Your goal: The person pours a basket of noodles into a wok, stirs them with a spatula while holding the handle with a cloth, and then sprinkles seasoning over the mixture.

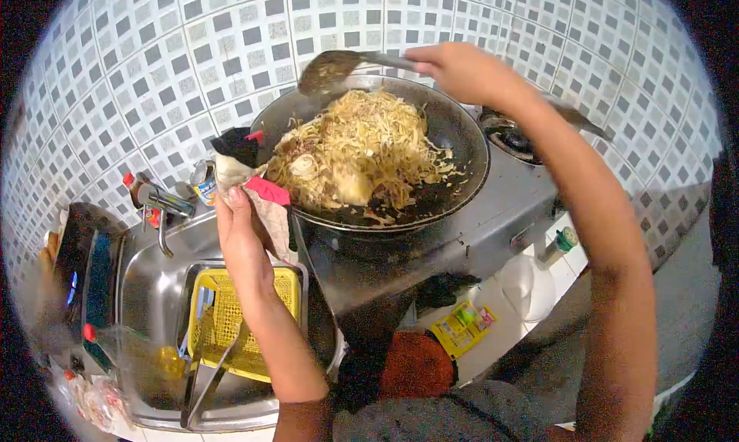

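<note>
Left hand: gripping the wok handle through a cloth.
Right hand: holding a spatula over the wok's far rim.
Noodles: heaped in the wok, looking mostly cooked; stirring appears to be continuing.

Pale yellow noodles fill a black wok. A red-and-black cloth wraps its handle. A yellow basket sits in the steel-grey sink. The wall tiles show grey-and-white squares.

Single head-worn fisheye view, looking forward and steeply down at close range; wok at frame centre, sink lower left, tiled wall across the top.
</note>
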The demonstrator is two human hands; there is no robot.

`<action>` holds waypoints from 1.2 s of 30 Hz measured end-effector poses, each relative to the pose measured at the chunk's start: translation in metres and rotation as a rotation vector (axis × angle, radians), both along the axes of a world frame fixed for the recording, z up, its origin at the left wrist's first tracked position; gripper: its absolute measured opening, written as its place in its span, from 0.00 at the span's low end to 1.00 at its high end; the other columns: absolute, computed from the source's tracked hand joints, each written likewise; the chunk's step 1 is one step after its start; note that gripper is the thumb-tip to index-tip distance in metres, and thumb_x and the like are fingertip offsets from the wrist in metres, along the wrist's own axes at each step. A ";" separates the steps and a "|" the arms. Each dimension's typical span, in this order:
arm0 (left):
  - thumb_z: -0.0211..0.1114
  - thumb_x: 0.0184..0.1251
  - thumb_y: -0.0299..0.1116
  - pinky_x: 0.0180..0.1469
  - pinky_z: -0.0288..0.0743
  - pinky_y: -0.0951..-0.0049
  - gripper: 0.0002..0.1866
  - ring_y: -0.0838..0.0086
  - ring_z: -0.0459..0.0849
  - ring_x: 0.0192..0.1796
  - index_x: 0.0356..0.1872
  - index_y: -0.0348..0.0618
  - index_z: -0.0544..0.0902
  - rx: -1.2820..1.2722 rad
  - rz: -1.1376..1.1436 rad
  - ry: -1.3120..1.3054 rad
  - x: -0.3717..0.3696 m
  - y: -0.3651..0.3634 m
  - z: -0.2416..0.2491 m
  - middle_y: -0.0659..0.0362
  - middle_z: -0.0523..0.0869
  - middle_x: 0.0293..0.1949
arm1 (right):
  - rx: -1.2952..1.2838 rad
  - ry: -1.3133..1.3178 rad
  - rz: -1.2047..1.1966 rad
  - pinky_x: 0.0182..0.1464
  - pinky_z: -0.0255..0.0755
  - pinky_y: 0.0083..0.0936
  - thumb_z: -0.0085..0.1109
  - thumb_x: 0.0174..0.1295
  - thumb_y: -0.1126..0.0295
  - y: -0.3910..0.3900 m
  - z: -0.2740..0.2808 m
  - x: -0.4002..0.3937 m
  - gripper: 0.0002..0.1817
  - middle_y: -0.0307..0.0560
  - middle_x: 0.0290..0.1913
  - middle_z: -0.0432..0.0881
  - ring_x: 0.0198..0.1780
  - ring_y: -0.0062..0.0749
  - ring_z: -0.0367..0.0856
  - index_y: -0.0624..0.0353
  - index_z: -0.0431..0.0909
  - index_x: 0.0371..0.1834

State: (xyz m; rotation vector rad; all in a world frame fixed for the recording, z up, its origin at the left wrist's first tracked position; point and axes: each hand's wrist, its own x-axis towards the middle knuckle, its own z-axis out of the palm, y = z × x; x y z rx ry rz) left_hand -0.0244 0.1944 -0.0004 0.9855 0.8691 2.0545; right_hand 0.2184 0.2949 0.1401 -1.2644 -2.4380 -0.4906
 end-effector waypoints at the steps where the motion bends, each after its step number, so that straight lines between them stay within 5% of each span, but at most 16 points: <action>1: 0.46 0.62 0.38 0.55 0.53 0.76 0.23 0.75 0.64 0.52 0.54 0.35 0.59 0.010 -0.017 -0.013 0.000 0.000 0.000 0.57 0.66 0.51 | 0.009 -0.027 0.006 0.42 0.66 0.34 0.42 0.56 0.63 0.009 -0.001 -0.013 0.15 0.51 0.36 0.76 0.39 0.44 0.73 0.51 0.68 0.47; 6: 0.46 0.62 0.38 0.55 0.54 0.76 0.23 0.75 0.64 0.52 0.54 0.35 0.59 0.018 0.010 -0.006 0.000 -0.001 0.002 0.57 0.66 0.51 | -0.232 -0.160 -0.134 0.42 0.67 0.33 0.42 0.55 0.62 0.020 -0.015 -0.065 0.16 0.50 0.36 0.76 0.40 0.44 0.73 0.50 0.69 0.47; 9: 0.46 0.61 0.39 0.54 0.55 0.76 0.22 0.75 0.65 0.51 0.53 0.36 0.60 -0.009 0.011 0.008 -0.003 -0.003 0.001 0.57 0.67 0.50 | -0.253 -0.119 0.018 0.40 0.67 0.34 0.42 0.54 0.64 0.000 -0.027 -0.065 0.16 0.51 0.34 0.76 0.37 0.45 0.74 0.49 0.69 0.47; 11: 0.47 0.61 0.39 0.53 0.55 0.76 0.22 0.75 0.65 0.50 0.53 0.36 0.61 -0.016 0.023 0.004 -0.002 -0.003 0.002 0.57 0.68 0.49 | -0.153 -0.096 0.353 0.37 0.67 0.35 0.43 0.54 0.65 -0.020 -0.024 -0.040 0.16 0.53 0.31 0.76 0.34 0.45 0.74 0.48 0.69 0.47; 17: 0.48 0.60 0.41 0.53 0.55 0.77 0.22 0.75 0.65 0.50 0.52 0.37 0.62 -0.007 -0.012 -0.007 -0.002 -0.003 0.001 0.57 0.68 0.48 | -0.129 -0.139 0.366 0.28 0.63 0.33 0.49 0.49 0.71 -0.084 -0.004 0.025 0.17 0.56 0.23 0.72 0.23 0.44 0.71 0.49 0.70 0.46; 22: 0.48 0.60 0.42 0.55 0.52 0.76 0.24 0.74 0.63 0.52 0.53 0.36 0.61 -0.021 0.053 0.035 -0.004 0.001 -0.002 0.56 0.67 0.50 | -0.177 -0.201 0.017 0.28 0.63 0.27 0.49 0.50 0.72 -0.116 0.002 0.085 0.18 0.53 0.25 0.74 0.21 0.39 0.69 0.54 0.69 0.47; 28: 0.47 0.61 0.40 0.53 0.55 0.78 0.22 0.76 0.65 0.49 0.52 0.36 0.62 0.004 0.093 0.063 0.001 -0.005 0.004 0.57 0.68 0.48 | -0.327 0.141 -0.024 0.29 0.64 0.28 0.48 0.51 0.72 -0.143 -0.006 0.099 0.17 0.54 0.27 0.75 0.21 0.31 0.70 0.57 0.69 0.47; 29: 0.47 0.61 0.40 0.53 0.56 0.78 0.22 0.76 0.66 0.49 0.51 0.36 0.62 0.006 0.129 0.085 -0.003 -0.005 0.002 0.58 0.69 0.47 | -0.225 0.100 0.093 0.28 0.64 0.28 0.48 0.50 0.73 -0.133 -0.021 0.107 0.17 0.52 0.26 0.75 0.21 0.34 0.72 0.54 0.70 0.46; 36: 0.44 0.62 0.43 0.53 0.54 0.76 0.24 0.74 0.65 0.50 0.52 0.36 0.62 -0.094 0.416 0.314 0.004 -0.052 0.034 0.56 0.69 0.48 | -0.155 -0.064 -0.100 0.33 0.67 0.34 0.47 0.51 0.67 -0.125 -0.034 0.066 0.15 0.52 0.27 0.75 0.29 0.44 0.74 0.46 0.71 0.45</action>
